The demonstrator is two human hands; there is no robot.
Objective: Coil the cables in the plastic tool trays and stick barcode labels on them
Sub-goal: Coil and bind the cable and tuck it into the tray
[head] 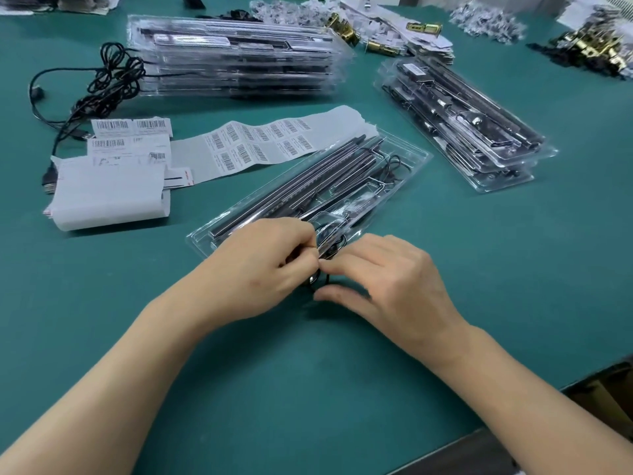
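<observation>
The left hand (260,265) pinches the thin black cable (317,284) with curled fingers. The right hand (383,279) curls forefinger and thumb round the same small loop, at the near end of the tray (416,156). The cable looks light, limp and springy. It will likely uncoil if let go, so it is best pinched where the turns cross. The tray is clear thin plastic, probably flexible and slippery on the green surface (308,371). It lies slantwise and holds long dark rods. Just beyond it lies a white strip of barcode labels (260,145), thin and easily creased. Farther off are filled trays in a tall stack (236,56) and a low stack (462,132), with loose cables (109,80) at left.
</observation>
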